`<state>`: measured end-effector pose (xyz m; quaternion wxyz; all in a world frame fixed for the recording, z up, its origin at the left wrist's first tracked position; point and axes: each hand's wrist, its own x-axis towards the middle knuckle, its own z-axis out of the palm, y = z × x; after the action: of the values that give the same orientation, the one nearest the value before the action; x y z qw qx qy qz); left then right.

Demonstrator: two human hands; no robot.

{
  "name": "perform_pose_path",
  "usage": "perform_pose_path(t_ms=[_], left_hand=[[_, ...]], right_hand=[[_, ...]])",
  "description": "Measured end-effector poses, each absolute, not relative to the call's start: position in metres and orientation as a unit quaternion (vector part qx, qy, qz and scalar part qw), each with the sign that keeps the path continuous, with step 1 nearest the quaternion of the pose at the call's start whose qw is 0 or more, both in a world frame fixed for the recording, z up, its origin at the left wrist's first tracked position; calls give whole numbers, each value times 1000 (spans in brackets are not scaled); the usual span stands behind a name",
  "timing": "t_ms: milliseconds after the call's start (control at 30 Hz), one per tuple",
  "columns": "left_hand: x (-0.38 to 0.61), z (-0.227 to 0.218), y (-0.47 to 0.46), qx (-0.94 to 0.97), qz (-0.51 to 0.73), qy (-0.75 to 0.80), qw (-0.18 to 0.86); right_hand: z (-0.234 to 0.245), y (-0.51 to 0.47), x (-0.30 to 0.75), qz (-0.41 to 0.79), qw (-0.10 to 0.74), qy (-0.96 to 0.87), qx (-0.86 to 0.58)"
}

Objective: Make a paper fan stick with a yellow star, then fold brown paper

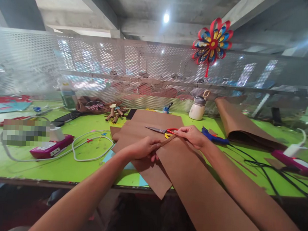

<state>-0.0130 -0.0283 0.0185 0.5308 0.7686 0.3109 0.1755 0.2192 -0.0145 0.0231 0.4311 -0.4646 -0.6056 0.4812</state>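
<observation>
1. Left hand [143, 148] closed, fingertips pinching one end of a narrow paper strip [167, 140], brown; right hand [192, 136] pinching the other end. Strip slants up from left to right between them. Cannot tell if it is loose or a turned edge of the sheet below.
2. Long brown sheet [204, 185] runs from beneath the hands toward the lower right, past the front edge of the tabletop [87, 172]. Broad, flat for most of its length; reads as largely unworked.
3. Smaller brown piece [155, 178] lies under the left hand, one corner over the front edge. More brown paper [157, 119] spread behind.
4. Scissors [155, 130] lie on that paper, blades pointing left, handles just beside the right fingertips. Contact unclear; no cut under way.
5. Done, apparently: a small heap of brown rolls [115, 115] at the back, left of the paper. Whether they came from this stock, cannot say.
6. Left over: a large folded brown sheet [240, 122] at right, seemingly unused. Blue glue gun [214, 136] rests near the right hand, not held. My judgement: early handling of the strip; nothing finished between the hands.
</observation>
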Motion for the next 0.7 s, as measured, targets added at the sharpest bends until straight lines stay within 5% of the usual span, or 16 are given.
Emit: perform_pose_path(t_ms=[700], left_hand=[[-18,11,-17,721,175,306,596]], right_hand=[[20,-11,214,429,476,-608,-469]])
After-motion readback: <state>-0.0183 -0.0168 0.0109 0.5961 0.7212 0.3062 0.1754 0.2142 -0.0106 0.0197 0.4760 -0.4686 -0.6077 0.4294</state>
